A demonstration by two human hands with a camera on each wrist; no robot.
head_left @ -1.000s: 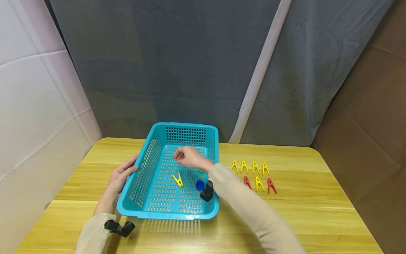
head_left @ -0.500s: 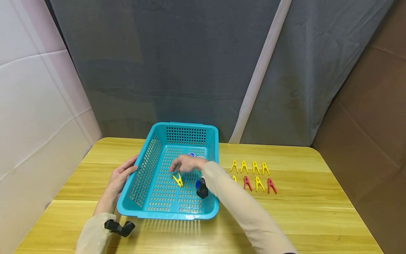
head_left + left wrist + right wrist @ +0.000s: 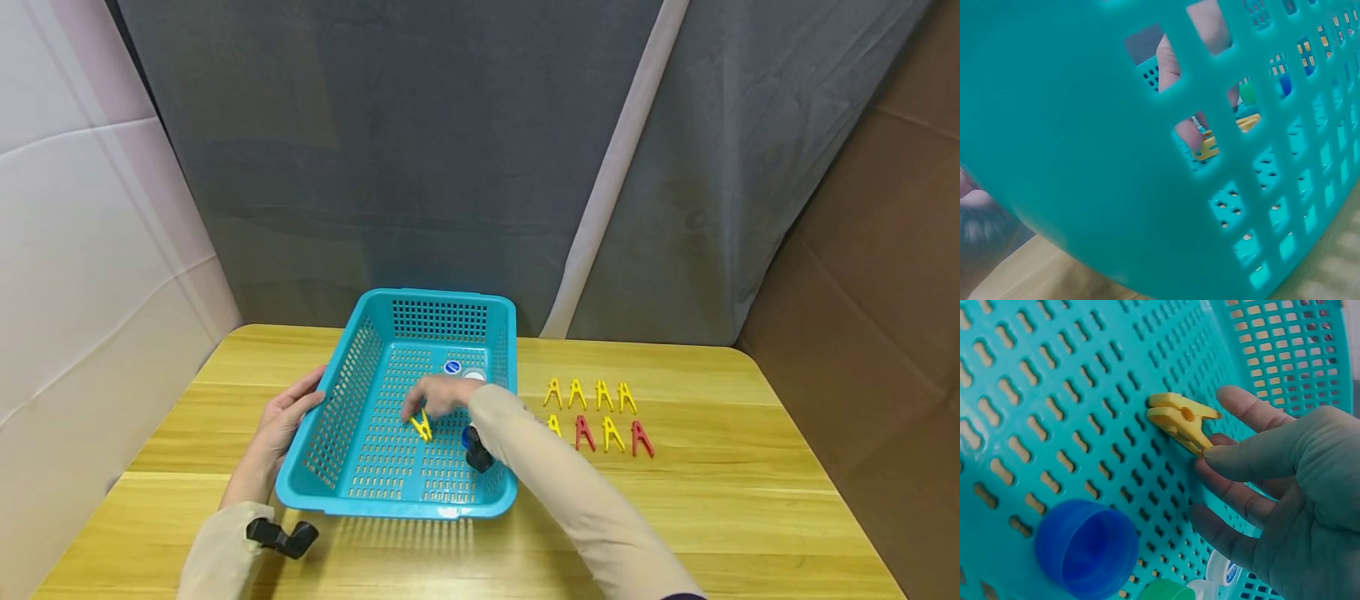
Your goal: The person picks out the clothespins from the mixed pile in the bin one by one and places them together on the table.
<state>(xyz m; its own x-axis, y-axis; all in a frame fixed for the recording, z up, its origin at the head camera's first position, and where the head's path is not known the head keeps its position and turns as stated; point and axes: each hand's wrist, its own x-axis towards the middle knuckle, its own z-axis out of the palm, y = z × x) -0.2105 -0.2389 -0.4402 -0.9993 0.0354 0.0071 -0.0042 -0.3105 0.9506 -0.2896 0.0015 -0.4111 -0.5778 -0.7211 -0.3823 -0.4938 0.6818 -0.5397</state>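
Note:
A yellow clothes peg [image 3: 1179, 425] lies on the floor of a turquoise basket [image 3: 397, 507]. My right hand [image 3: 437, 393] reaches in over it. In the right wrist view the thumb tip is at one leg of the peg and the index fingertip stands just off the other, the remaining fingers spread behind. My left hand [image 3: 281, 421] holds the basket's left rim, thumb on the edge and fingers along the outside. The left wrist view is mostly the basket's wall [image 3: 1085, 156], with right-hand fingers and the yellow peg showing through the holes.
Several bottle caps lie in the basket: a blue cap [image 3: 1088, 550], a green cap [image 3: 1166, 590] and a white cap with a blue label [image 3: 452, 367] among them. Right of the basket, yellow pegs [image 3: 603, 396] and red pegs [image 3: 585, 433] stand in two rows on the wooden table [image 3: 720, 500].
My right hand has come down and nearer from above the basket's middle to the yellow peg, uncovering caps at the back. The left hand and basket have stayed in place.

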